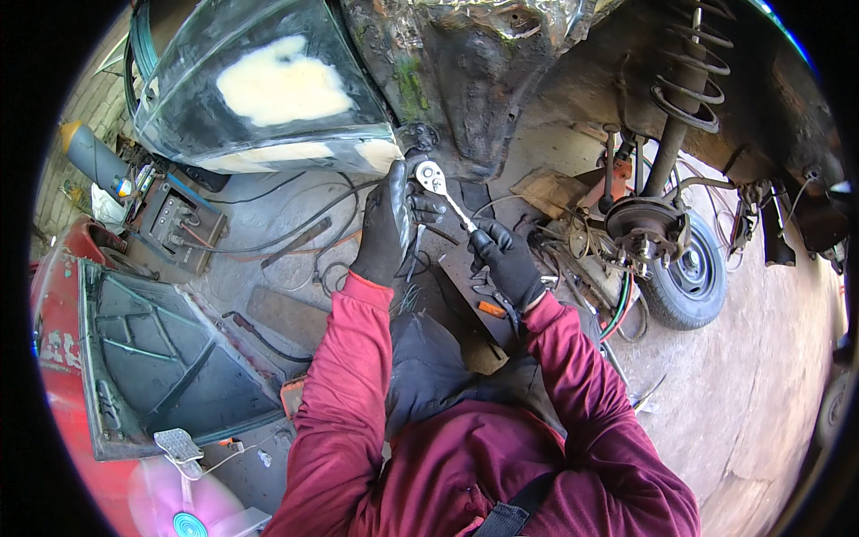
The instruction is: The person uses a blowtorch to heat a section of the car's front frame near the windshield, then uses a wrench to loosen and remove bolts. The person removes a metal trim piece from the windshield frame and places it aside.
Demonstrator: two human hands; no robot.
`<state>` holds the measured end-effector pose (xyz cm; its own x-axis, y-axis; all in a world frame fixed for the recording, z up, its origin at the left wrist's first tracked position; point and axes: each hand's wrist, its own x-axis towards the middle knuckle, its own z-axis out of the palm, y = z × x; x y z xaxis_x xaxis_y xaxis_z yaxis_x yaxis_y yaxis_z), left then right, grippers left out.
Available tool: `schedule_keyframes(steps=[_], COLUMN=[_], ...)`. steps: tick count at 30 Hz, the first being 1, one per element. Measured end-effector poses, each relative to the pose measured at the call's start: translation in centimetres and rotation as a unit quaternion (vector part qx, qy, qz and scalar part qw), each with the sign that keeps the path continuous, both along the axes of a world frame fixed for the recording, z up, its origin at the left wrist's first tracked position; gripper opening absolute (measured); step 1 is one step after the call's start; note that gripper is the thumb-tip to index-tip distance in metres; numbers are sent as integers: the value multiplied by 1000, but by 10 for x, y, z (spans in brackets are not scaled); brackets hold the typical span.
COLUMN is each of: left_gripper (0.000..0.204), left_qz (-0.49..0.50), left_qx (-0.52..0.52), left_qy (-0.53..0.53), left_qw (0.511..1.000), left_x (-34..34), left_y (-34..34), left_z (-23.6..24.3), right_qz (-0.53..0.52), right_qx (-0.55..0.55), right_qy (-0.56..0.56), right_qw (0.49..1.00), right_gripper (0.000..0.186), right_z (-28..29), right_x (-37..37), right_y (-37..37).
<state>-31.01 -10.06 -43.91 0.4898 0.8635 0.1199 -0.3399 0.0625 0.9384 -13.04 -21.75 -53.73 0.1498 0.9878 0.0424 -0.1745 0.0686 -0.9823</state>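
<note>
A chrome ratchet wrench (433,179) points up and to the left, its round head near the lower corner of a car door. My right hand (508,261), in a dark glove, is closed round its handle. Beside the ratchet's head, my left hand (385,228) is upright in a matching glove, fingers stretched and apart, gripping nothing I can see. Just beyond the fingertips is the lower edge of the dark door (192,112), which carries a large pale filler patch. Rusty, dirty bodywork (470,85) rises behind the ratchet; whether its head touches anything there is unclear.
On the right hang a coil spring (693,67) and brake disc (646,219), with a wheel (693,277) leaning below. At left are a cable-fed machine (174,224), a loose glazed door (157,358) and a spinning fan (188,506). Cables and scraps litter the floor.
</note>
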Motion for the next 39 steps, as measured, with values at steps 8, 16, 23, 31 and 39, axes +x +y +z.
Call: schedule_keyframes(steps=[8,16,23,31,39], left_gripper=[33,27,29,27,21], left_qz=[185,197,212,246,285], left_qx=[33,-5,-15,119,192], left_qy=[99,1,-26,133,194], left_qw=[977,980,977,953,919], left_x=[5,4,6,10,9], left_y=[-23,-12,-7,6,24], left_z=[-13,-46,-46,-50,-52], right_qz=[-79,-112,-118,-100,-71], right_qx=[145,163,182,139,84], right_qy=[-262,-368,-396,-317,-327], right_qw=[951,909,892,933,939], right_gripper=[26,26,27,32,40], right_z=[0,-3,-8,-57,-49], right_x=[-7,-12,-11,-37,-66], right_y=[4,11,23,45,59])
